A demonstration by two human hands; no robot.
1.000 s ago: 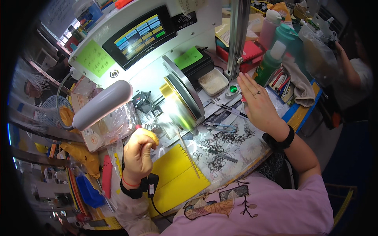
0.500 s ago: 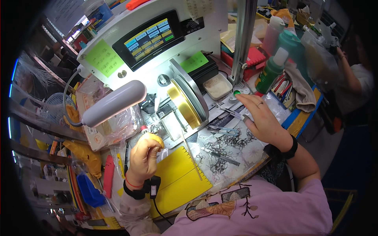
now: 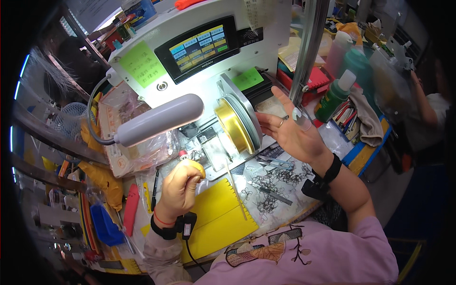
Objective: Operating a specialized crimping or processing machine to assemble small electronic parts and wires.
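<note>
My left hand (image 3: 179,186) is closed in front of the machine, its fingers pinched together. A yellow cover (image 3: 198,167) shows at its fingertips, beside a small red-ended part (image 3: 183,154). Whatever the pinch holds is hidden. My right hand (image 3: 299,137) is open, palm turned up and fingers spread, with a pale wrap (image 3: 301,118) on one finger. Its fingers are at the right side of a wheel with a gold rim (image 3: 228,127) and a grey disc; whether they touch it I cannot tell. Under the wheel is a small metal stage (image 3: 214,156).
A grey lamp (image 3: 161,121) hangs over the work spot, below a lit screen (image 3: 199,49). Black thread-like scraps (image 3: 270,192), a knife-like tool (image 3: 270,192) and a yellow board (image 3: 213,218) lie in front. A green bottle (image 3: 335,97) stands right.
My right hand has left the round green button, moved left to the wheel and turned its palm up. My left hand keeps its pinch. The whole view has shifted slightly.
</note>
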